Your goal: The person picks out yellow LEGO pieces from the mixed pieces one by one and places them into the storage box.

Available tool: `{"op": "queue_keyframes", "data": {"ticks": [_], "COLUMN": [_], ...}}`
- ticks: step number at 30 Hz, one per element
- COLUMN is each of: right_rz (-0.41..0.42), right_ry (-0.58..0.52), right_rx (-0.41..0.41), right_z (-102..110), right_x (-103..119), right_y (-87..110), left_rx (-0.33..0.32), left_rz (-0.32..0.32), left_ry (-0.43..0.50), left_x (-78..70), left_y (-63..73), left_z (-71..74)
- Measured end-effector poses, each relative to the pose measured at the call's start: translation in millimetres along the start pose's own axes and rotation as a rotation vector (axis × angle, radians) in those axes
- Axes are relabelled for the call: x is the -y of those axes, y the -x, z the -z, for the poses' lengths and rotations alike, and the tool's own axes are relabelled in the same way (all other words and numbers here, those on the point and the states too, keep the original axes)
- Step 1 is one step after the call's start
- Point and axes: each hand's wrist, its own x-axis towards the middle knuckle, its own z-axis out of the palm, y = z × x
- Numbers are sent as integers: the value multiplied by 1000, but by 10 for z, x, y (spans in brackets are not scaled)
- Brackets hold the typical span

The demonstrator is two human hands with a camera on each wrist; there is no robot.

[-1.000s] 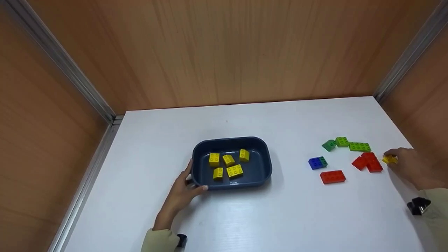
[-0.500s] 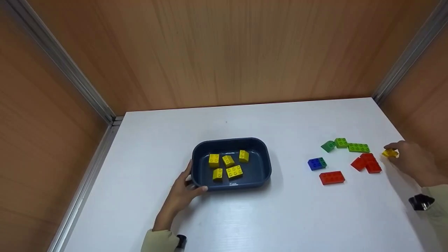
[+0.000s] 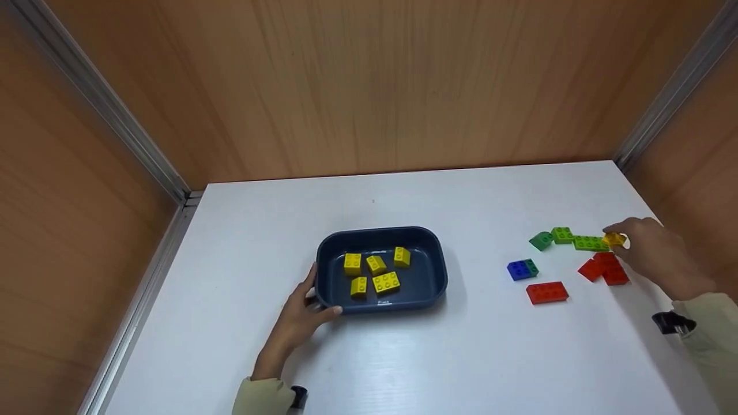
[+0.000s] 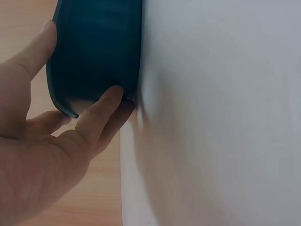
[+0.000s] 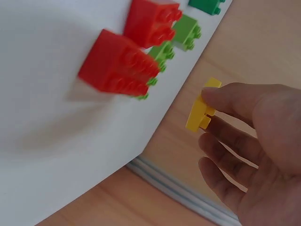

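My left hand (image 3: 297,323) grips the near left corner of a dark blue tray (image 3: 424,282). In the left wrist view the thumb lies against the rim of the tray (image 4: 99,42) and the fingers against its wall. Inside are several yellow bricks (image 3: 386,282), lying apart. At the right of the table, my right hand (image 3: 657,251) pinches a yellow toy brick (image 3: 613,240) between thumb and fingers. In the right wrist view this brick (image 5: 197,113) appears held above the table, its studs towards the palm.
Below the raised hand lie red bricks (image 3: 608,268) and a light green brick (image 3: 589,242). Another light green brick (image 3: 562,234), a dark green one (image 3: 542,240), a blue one (image 3: 519,270) and a long red one (image 3: 548,293) lie to its left. Wooden panels (image 3: 403,86) enclose the white table (image 3: 259,230).
My right hand has moved left and away from me with the yellow brick, from beside the red bricks to over the light green one. The left hand and tray stay put.
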Motion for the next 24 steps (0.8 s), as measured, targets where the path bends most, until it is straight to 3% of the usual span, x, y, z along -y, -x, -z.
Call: {"op": "queue_keyframes", "data": {"ticks": [6, 11, 24], "right_rz": [69, 95, 188], "right_ry": [-14, -20, -5], "right_rx": [-29, 6, 14], "right_z": [16, 45, 9], "right_x": [244, 441, 870], "right_y": [-76, -147, -272], "left_rx": [1, 2, 2], "left_rz": [-7, -40, -19], "left_ry": [-7, -6, -7], "left_x": [-3, -2, 6], "left_y": [19, 27, 8], "left_z": [14, 12, 8]}}
